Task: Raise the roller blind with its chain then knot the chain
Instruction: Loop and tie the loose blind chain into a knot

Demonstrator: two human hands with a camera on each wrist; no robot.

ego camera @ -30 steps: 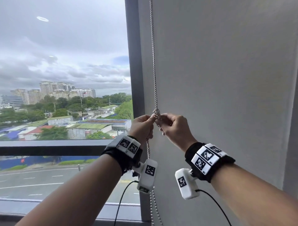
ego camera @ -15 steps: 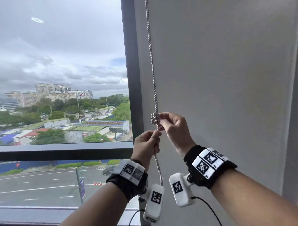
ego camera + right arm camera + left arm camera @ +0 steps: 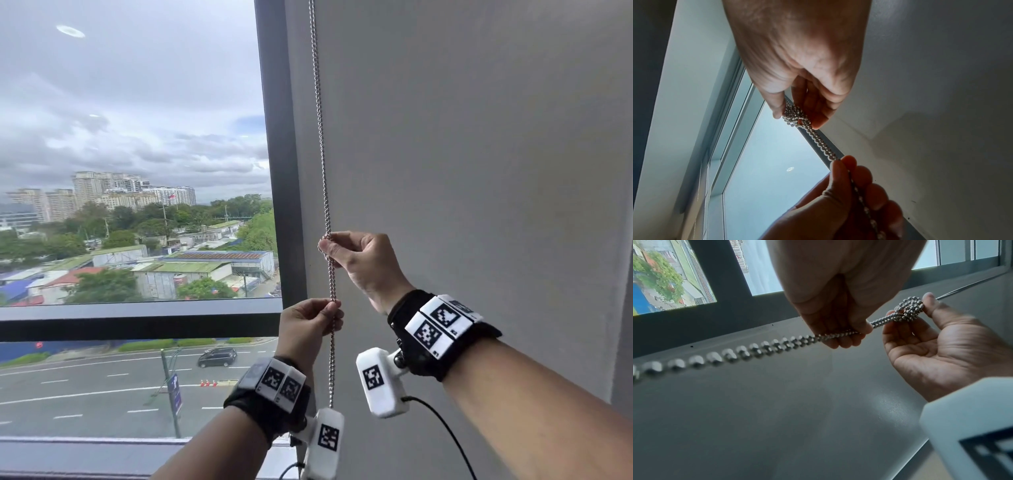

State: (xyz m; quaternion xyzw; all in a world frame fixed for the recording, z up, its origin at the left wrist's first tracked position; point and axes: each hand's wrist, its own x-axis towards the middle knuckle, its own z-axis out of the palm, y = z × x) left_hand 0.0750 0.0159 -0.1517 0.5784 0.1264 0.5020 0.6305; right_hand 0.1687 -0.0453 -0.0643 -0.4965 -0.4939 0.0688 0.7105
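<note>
So both hands are up on the bead chain point(image 3: 322, 144), which hangs straight down along the wall point(image 3: 479, 137) just right of the dark window frame point(image 3: 277, 171). The right hand point(image 3: 363, 260) is the higher one, wrist bent, thumb and fingertips pinching the knot point(image 3: 909, 310) that's bunched up in the chain. The left hand point(image 3: 308, 329) sits below and a bit nearer, fingers curled in, pinching the doubled strand under the knot. The stretch between the two hands looks taut. Below the left hand the chain drops on past the wrist camera point(image 3: 327, 442). Outside the glass: street, rooftops, cloudy sky.
</note>
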